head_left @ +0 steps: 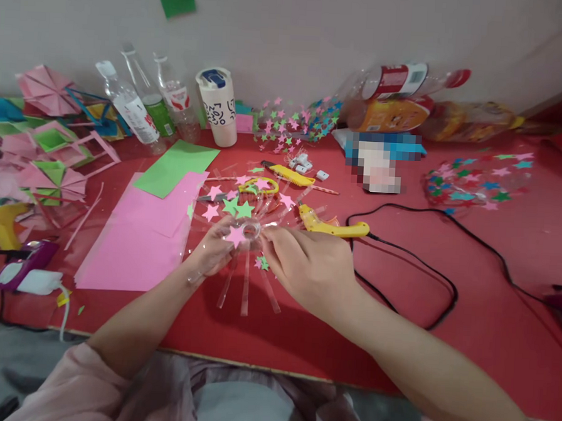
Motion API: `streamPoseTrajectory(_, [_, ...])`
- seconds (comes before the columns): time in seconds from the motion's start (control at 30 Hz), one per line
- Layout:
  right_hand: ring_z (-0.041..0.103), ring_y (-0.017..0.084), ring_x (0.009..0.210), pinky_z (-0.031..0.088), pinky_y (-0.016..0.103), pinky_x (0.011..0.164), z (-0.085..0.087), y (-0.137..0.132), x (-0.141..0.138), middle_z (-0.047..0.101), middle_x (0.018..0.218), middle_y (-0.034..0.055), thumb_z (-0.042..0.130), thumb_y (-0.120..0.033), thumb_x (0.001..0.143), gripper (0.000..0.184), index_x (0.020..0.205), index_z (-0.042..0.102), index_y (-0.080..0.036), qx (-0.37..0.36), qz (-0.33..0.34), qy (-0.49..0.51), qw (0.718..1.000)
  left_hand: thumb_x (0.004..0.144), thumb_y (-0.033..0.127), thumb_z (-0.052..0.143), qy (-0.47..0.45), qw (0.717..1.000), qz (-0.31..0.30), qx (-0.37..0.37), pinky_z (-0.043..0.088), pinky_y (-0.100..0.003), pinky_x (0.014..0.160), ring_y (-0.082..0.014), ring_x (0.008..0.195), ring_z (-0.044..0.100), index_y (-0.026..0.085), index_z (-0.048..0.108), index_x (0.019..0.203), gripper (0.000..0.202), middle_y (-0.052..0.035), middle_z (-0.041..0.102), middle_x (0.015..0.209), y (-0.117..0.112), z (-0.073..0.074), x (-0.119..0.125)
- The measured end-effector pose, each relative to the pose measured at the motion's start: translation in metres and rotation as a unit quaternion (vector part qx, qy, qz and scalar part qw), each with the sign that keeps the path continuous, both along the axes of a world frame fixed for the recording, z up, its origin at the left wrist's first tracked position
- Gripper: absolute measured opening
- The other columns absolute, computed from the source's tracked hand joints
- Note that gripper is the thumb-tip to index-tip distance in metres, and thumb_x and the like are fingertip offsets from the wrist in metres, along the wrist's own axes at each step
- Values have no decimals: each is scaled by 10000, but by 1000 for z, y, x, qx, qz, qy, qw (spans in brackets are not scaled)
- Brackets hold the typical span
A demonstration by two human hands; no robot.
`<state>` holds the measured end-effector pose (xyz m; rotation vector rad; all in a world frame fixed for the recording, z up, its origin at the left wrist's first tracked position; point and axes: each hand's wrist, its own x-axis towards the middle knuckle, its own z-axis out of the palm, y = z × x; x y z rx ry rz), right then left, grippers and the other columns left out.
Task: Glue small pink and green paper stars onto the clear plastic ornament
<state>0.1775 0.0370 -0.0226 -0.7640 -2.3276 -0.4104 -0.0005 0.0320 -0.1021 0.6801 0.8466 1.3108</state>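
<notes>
My left hand (210,247) is closed round a clear plastic bottle cut into thin strips (245,290), which fan outward from its round neck. Pink and green paper stars dot the strips, among them a pink star (236,236) beside the neck and a green star (245,209) above it. My right hand (313,265) pinches at the neck's right edge; whether a small piece is also between its fingertips is hidden. Just beyond my right hand lies a yellow glue gun (336,228). Scissors with yellow handles (263,186) show partly behind the strips.
A yellow cutter knife (290,173) lies behind the strips. Pink paper (133,240) and green paper (177,167) are at left. A black cord (417,208) loops at right. Bottles (138,115), a white tumbler (218,107) and star-covered plastic (480,183) stand or lie farther back.
</notes>
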Motion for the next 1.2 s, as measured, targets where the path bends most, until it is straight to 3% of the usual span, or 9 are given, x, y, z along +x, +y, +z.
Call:
streamPoseTrajectory(0.1, [474,100,433,214,266,476,-1,0,-1,553,486,-39,513,-114,848,183,677,539,-174,15,-17,1,1000,523,193,855,-9,1000,-8,4,468,-166,510,-70,539,588,197,625,768,336,54,639,645,1,3,1])
streamPoseTrajectory(0.17, [480,98,433,216,263,479,0,1,-1,566,495,-34,508,-139,867,184,692,557,-164,-22,-17,9,1000,523,185,854,-6,1000,-5,1,452,-152,499,-63,545,589,194,633,794,349,51,648,672,1,6,1])
streamPoseTrajectory(0.3, [501,90,459,234,260,498,3,0,0,628,556,-16,476,-203,914,216,742,598,-156,-116,3,28,993,530,145,838,4,1000,16,-6,493,-154,593,-67,631,621,205,644,884,408,43,671,757,1,7,-4])
streamPoseTrajectory(0.4, [512,91,472,247,263,502,7,-2,2,647,581,-6,472,-232,928,217,802,628,-148,-143,8,38,989,568,128,807,12,1000,17,-4,503,-172,631,-65,634,611,203,634,889,373,43,661,765,0,6,-7])
streamPoseTrajectory(0.7, [578,102,513,303,252,510,12,-8,3,670,606,-7,490,-221,920,189,821,635,-151,-144,25,45,988,580,191,809,5,1000,15,-13,457,-182,549,-60,546,560,190,619,888,361,55,604,672,0,1,-11])
streamPoseTrajectory(0.93, [555,71,499,375,218,515,35,-11,17,687,659,-29,519,-201,907,122,850,625,-184,-173,54,98,978,564,240,833,-14,1000,-6,-4,539,-286,729,-140,701,655,207,647,1050,521,-10,689,827,1,9,-18])
streamPoseTrajectory(1.1, [524,73,490,384,222,488,54,-7,32,624,606,-51,582,-205,885,53,854,621,-225,-168,-6,168,971,553,243,855,-21,1000,-11,18,526,-218,673,-101,685,637,228,634,1023,519,-2,691,866,3,12,-22])
streamPoseTrajectory(1.2, [543,84,569,428,223,541,53,0,32,633,694,-30,580,-171,876,67,869,617,-225,-171,29,177,969,571,263,852,-24,999,-18,28,530,-207,660,-98,684,636,214,644,969,451,-5,684,857,4,12,-21])
